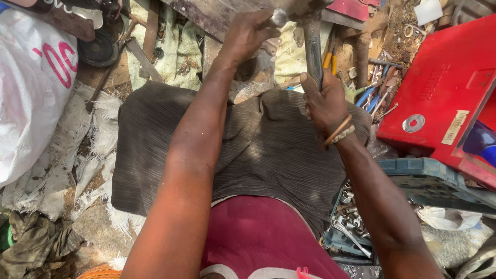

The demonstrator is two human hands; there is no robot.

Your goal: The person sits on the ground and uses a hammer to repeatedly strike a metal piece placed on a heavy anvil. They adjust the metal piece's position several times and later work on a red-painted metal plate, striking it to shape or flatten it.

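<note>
a red case (444,93), a white sack (31,88) with pink marks, blue-handled pliers (368,98), dark striped cloth (155,150).

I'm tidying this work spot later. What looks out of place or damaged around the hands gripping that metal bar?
Loose pliers lie scattered on the dirt beside the red case, and the sacking at left is torn and frayed. The right hand grips the metal bar; the left hand rests near its top.
</note>
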